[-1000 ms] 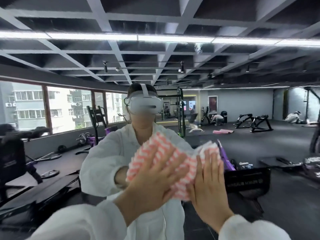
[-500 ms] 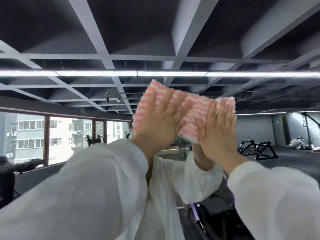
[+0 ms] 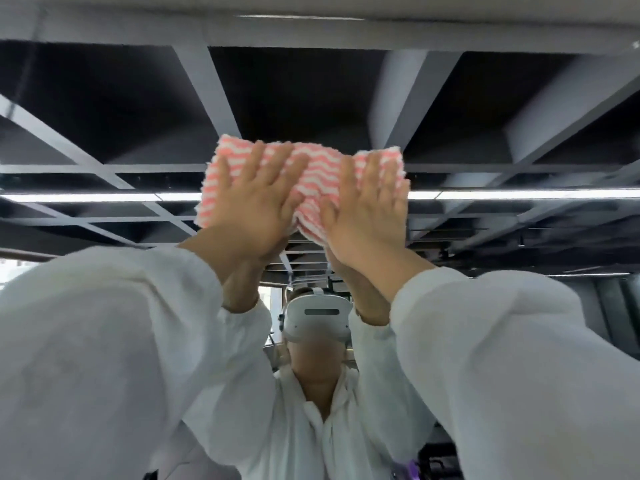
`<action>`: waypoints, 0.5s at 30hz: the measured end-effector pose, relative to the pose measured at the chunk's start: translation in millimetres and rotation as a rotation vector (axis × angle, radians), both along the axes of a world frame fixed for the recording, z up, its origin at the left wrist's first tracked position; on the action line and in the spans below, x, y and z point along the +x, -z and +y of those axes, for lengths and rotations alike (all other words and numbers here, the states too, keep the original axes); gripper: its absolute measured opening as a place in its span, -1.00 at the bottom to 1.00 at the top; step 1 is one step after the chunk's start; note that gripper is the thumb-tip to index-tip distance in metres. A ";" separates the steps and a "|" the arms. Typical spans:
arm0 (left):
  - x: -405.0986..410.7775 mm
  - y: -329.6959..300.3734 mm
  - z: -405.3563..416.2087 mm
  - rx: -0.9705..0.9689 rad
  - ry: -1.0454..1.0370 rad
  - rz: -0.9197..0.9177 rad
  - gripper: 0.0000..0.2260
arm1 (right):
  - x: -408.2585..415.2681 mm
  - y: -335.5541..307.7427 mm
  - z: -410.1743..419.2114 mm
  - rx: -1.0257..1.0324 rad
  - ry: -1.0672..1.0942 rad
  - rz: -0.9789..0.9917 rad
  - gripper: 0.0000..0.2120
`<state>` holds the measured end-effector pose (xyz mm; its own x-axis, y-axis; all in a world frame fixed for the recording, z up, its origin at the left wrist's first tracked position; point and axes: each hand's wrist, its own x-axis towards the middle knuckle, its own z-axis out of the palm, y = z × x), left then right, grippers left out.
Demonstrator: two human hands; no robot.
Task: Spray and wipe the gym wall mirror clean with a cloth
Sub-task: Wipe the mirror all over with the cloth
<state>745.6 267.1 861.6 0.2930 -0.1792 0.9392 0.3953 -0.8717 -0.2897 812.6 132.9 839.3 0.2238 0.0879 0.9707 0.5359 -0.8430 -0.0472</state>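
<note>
While both arms reach high, the left hand [image 3: 254, 199] and right hand [image 3: 367, 206] press flat, fingers spread, on the pink-and-white cloth [image 3: 311, 181] against the mirror [image 3: 104, 98]. Below the cloth, white sleeves [image 3: 114, 341] block much of the mirror; a reflected light strip [image 3: 519, 194] runs beside the cloth.

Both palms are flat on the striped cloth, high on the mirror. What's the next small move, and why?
Probably drag the cloth straight down the mirror. The left hand and right hand press it flat, arms stretched overhead, close under the mirror's top edge, so little glass seems left above.
</note>
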 end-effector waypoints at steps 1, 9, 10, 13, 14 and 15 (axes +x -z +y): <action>-5.5 2.9 10.8 -0.039 0.004 -0.015 -0.52 | -5.6 2.5 9.4 -0.033 -0.017 -0.022 -0.37; -27.0 56.9 50.9 -0.180 -0.009 -0.067 -0.30 | -22.1 45.0 39.8 -0.288 -0.092 -0.127 -0.37; -25.4 56.0 47.7 -0.199 -0.006 -0.072 -0.29 | -19.8 43.1 34.9 -0.301 -0.081 -0.147 -0.37; -16.2 50.0 30.9 -0.210 0.006 -0.089 -0.29 | -11.8 31.5 12.9 -0.308 -0.046 -0.129 -0.38; -11.2 46.9 21.2 -0.211 0.017 -0.080 -0.30 | -7.1 26.8 2.7 -0.285 -0.034 -0.102 -0.38; -5.1 43.3 9.0 -0.210 0.030 -0.066 -0.31 | -0.7 22.2 -9.3 -0.254 -0.018 -0.082 -0.39</action>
<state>740.5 276.1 818.3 0.2273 0.0149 0.9737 0.3800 -0.9220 -0.0746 811.9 123.5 817.0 0.1414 0.3339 0.9319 0.5440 -0.8127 0.2087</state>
